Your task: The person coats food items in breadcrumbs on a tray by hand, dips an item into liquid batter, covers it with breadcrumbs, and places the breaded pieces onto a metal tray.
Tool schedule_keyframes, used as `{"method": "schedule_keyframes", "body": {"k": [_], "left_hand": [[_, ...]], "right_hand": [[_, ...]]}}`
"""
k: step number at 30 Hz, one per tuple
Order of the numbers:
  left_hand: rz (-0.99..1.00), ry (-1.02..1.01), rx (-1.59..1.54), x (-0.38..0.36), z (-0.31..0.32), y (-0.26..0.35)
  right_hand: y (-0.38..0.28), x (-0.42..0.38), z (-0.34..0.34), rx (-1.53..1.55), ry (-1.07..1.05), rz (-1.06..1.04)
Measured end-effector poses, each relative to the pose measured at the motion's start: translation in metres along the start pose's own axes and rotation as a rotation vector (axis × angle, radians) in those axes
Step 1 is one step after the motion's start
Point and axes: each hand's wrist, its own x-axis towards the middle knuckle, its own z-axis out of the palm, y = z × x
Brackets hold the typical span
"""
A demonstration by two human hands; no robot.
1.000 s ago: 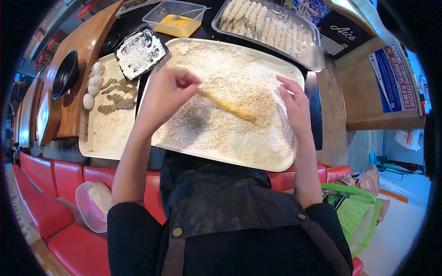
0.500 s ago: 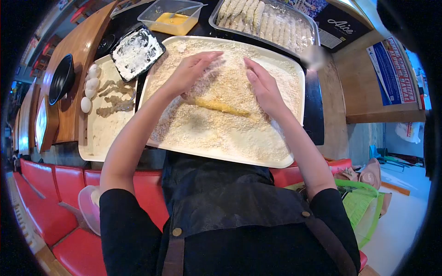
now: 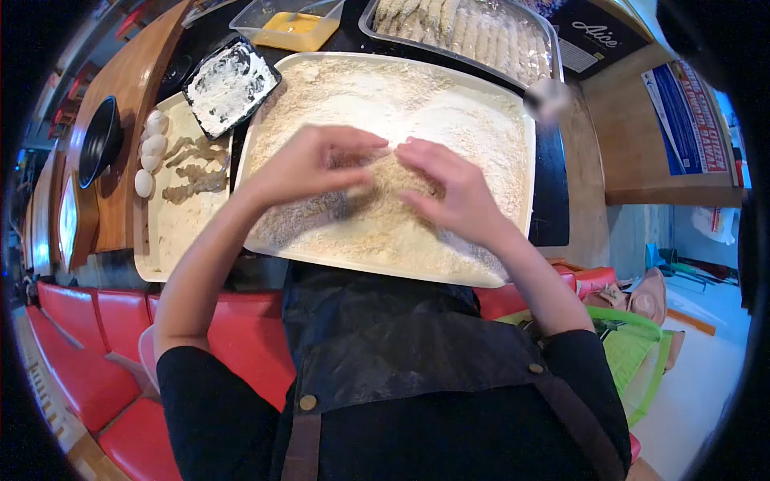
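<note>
A large cream tray [image 3: 377, 276] of pale breadcrumbs [image 3: 329, 84] lies in front of me. Over its middle, my left hand [image 3: 321, 164] curves inward, thumb spread away from the fingers. Opposite it, my right hand [image 3: 449, 184] arches the same way, its fingertips almost meeting the left ones. Between and under both palms is a mound of crumbs [image 3: 377, 196]. No yellow egg-coated piece shows there; crumbs and hands cover that spot. Neither hand visibly grips anything.
Behind the tray stand a tub of beaten egg [image 3: 293, 32] and a clear container of crumbed shrimp [image 3: 481, 40]. To the left are a black dish of white flour [image 3: 233, 88], a second tray [image 3: 180, 232] with raw shrimp [image 3: 196, 172], several eggs [image 3: 144, 183] and a black bowl [image 3: 103, 140].
Both hands have come closer together and nearer to me, over the yellow coated piece. That piece has gone from sight beneath crumbs and hands. The crumbs farther back now lie bare of hands.
</note>
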Motion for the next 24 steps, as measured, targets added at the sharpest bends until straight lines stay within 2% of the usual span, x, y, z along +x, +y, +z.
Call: {"method": "schedule_keyframes", "body": {"k": [1,2,5,9,12,16,22,24], "left_hand": [[0.044,0.034,0.114,-0.006,0.01,-0.003],[0.23,0.111,0.329,-0.011,0.019,-0.01],[0.221,0.205,0.373,-0.017,0.036,-0.022],[0.321,0.243,0.478,-0.019,0.041,-0.031],[0.343,0.243,0.493,-0.019,0.038,-0.027],[0.136,0.156,0.341,-0.024,0.015,-0.016],[0.31,0.307,0.41,-0.034,0.026,-0.044],[0.258,0.273,0.409,-0.035,0.023,-0.04]], "right_hand": [[-0.002,-0.004,0.007,-0.181,0.036,-0.124],[-0.003,-0.008,0.013,-0.223,0.037,-0.131],[0.0,-0.01,0.025,-0.304,0.075,-0.177],[0.005,-0.011,0.032,-0.329,0.088,-0.202],[-0.004,-0.01,0.032,-0.35,0.097,-0.188],[-0.017,0.0,0.041,-0.347,0.096,-0.203],[-0.006,0.007,0.062,-0.39,0.041,-0.243],[-0.007,0.009,0.057,-0.355,0.033,-0.232]]}}
